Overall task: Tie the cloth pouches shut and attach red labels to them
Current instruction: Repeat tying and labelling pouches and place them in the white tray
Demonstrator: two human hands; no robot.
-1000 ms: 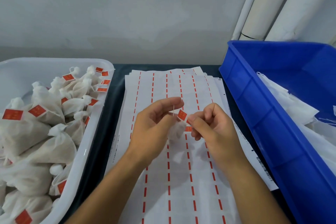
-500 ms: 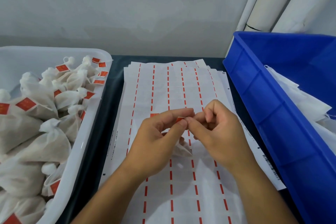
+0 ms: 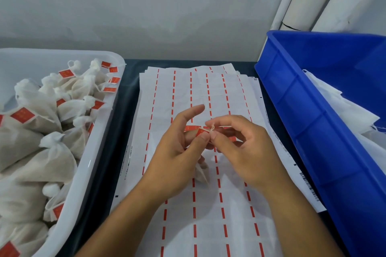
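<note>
Pinching a red label (image 3: pixel 201 131) and its string (image 3: pixel 212 128) between both hands, just above the stack of label sheets (image 3: pixel 208 225).

Left hand (image 3: pixel 177 158): thumb and middle finger pressed on the label, index finger stretched out. Right hand (image 3: pixel 248 150): thumb and forefinger nipping the string's knot. Small cloth pouch (image 3: pixel 201 173) dangling beneath the hands, over the sheets. Left of the sheets, white tub (image 3: pixel 87 173) of tied, labelled pouches (image 3: pixel 48 152); right of the sheets, blue crate (image 3: pixel 302 123).
</note>
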